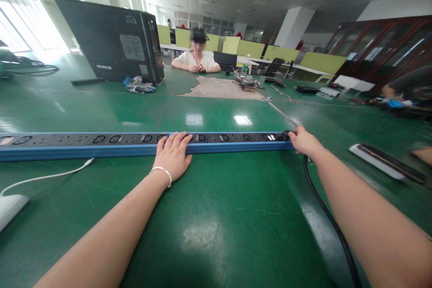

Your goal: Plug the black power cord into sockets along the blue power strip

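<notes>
A long blue power strip (pixel 236 146) with a black face of several sockets lies across the green table in front of me. My left hand (pixel 173 155) rests over its middle, fingers stretched out across the sockets. At the strip's right end my right hand (pixel 303 141) is closed around the end of a thick black power cord (pixel 326 207). A dark round fitting (pixel 286 135) shows beside my right fingertips. The cord runs from under that hand towards the table's near edge. My right palm hides the exact join between cord and strip.
A black computer case (pixel 111 45) stands at the back left, with gloves (pixel 139 84) beside it. Across the table (pixel 216 207) sits a person (pixel 197 58). A white cable (pixel 50 175) lies at the left, and a black-and-white long object (pixel 388 162) at the right.
</notes>
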### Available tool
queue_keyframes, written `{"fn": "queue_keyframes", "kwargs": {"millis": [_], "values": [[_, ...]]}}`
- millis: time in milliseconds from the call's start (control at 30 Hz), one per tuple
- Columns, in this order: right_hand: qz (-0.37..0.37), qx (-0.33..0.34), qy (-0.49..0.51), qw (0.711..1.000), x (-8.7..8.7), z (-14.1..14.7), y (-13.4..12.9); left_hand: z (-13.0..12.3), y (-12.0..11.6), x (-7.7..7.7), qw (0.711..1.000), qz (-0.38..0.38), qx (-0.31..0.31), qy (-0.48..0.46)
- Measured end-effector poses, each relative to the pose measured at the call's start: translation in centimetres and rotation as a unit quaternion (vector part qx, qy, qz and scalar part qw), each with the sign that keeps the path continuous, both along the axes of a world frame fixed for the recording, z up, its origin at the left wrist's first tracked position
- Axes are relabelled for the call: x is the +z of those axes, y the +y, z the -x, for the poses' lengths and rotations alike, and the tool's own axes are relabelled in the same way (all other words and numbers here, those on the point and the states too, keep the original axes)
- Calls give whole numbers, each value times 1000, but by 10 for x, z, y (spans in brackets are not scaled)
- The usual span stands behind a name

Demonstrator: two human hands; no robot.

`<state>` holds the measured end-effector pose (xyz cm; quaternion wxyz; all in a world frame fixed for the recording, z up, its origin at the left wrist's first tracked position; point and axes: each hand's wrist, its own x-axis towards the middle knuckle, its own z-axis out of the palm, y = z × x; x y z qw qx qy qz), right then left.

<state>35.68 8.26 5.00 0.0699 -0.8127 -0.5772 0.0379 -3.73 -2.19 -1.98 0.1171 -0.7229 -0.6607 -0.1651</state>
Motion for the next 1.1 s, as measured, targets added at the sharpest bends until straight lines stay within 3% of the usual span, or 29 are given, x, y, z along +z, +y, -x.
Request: {"fn": "queue_keyframes", "kwargs": {"millis": [167,367,600,800,1100], "values": [[8,-14,26,1000,-5,-1,-3,0,0,0,1000,-4,0,2],[41,3,3,999,3,1,1,-1,-1,1,1000,-4,-1,5],[37,37,-113,992,2,3,0,-1,-1,1,1000,-4,2,5],[107,38,-99,989,4,-3,12,-1,-1,1,1000,-5,-2,7],[51,56,-111,991,-7,-11,8,-1,-1,0,1000,-13,0,11]]}}
